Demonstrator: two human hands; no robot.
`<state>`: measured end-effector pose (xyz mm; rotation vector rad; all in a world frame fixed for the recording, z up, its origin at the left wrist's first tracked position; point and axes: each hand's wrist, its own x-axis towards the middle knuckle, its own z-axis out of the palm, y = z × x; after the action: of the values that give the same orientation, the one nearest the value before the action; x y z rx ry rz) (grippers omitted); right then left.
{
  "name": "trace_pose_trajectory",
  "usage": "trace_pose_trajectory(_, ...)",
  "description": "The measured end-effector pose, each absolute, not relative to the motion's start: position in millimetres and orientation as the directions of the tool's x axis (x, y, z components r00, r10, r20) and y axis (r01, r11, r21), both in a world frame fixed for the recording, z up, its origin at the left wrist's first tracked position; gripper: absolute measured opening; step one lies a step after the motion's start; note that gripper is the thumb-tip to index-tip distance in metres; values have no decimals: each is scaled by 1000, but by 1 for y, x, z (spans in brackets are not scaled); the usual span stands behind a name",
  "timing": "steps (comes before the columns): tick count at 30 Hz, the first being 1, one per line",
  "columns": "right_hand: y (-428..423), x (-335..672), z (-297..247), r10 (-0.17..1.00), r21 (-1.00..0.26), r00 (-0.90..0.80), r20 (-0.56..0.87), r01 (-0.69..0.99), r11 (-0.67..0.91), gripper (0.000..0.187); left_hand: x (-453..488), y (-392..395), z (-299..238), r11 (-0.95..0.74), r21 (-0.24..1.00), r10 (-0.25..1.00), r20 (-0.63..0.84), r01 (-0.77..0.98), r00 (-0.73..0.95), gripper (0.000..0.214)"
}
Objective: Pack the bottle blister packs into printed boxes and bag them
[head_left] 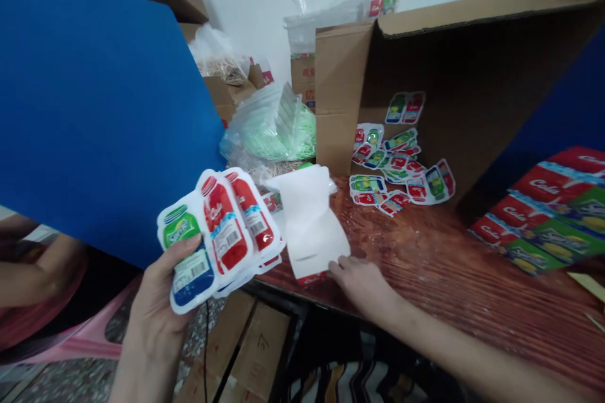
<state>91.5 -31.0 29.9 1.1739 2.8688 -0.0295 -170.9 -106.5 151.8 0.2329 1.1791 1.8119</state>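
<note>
My left hand (158, 293) is closed around a fanned stack of bottle-shaped printed packets (220, 236), green and red ones, held up over the table's near-left edge. My right hand (362, 280) rests on the wooden table (449, 283), its fingers at the lower edge of a white backing sheet (309, 220) that lies curled on the table; whether they pinch it I cannot tell. More of the same packets (397, 167) lie in a loose heap inside the mouth of an open cardboard box (472, 75) lying on its side at the back.
A blue board (94, 107) stands at the left. Another person's arm (33, 277) shows at the far left. Red and green printed sheets (543, 214) lie at the right. A plastic bag of green items (274, 126) and stacked cartons (302, 79) sit behind.
</note>
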Motion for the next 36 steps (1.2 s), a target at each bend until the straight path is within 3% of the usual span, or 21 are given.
trace_pose_trajectory(5, -60, 158, 31, 840, -102, -521, -150, 853, 511, 22, -113, -78, 147, 115, 719, 882, -391, -686, -261, 49)
trace_pose_trajectory(7, -60, 178, 35, 890, -257, -443, -109, 877, 405, 16, -86, -65, 144, 227, 687, 917, -390, -691, -87, 45)
trace_pose_trajectory(8, -58, 187, 38, 919, -375, -390, -64, 862, 340, 23, -73, -59, 142, 284, 672, 921, -390, -684, -1, 42)
trace_pose_trajectory(11, -42, 206, 48, 982, -810, -187, 22, 573, 127, 46, -39, -39, 137, 442, 631, 891, -392, -638, 229, 34)
trace_pose_trajectory(13, -26, 212, 57, 987, -975, -140, -83, 218, -51, 58, -21, -26, 130, 513, 602, 858, -388, -612, 337, 32)
trace_pose_trajectory(16, -4, 215, 69, 906, -930, -334, -261, -165, -329, 75, -4, -10, 111, 588, 578, 809, -423, -566, 408, 33)
trace_pose_trajectory(19, 6, 213, 75, 848, -868, -471, -242, -285, -407, 79, 5, 0, 86, 607, 614, 794, -493, -504, 356, 36)
trace_pose_trajectory(23, 9, 209, 72, 876, -932, -424, -227, -167, -322, 59, 9, 5, 64, 614, 670, 788, -550, -417, 276, 41)
trace_pose_trajectory(36, 21, 202, 55, 926, -974, -308, -218, 124, -189, 62, 23, 8, 60, 605, 704, 792, -582, -372, 186, 34)
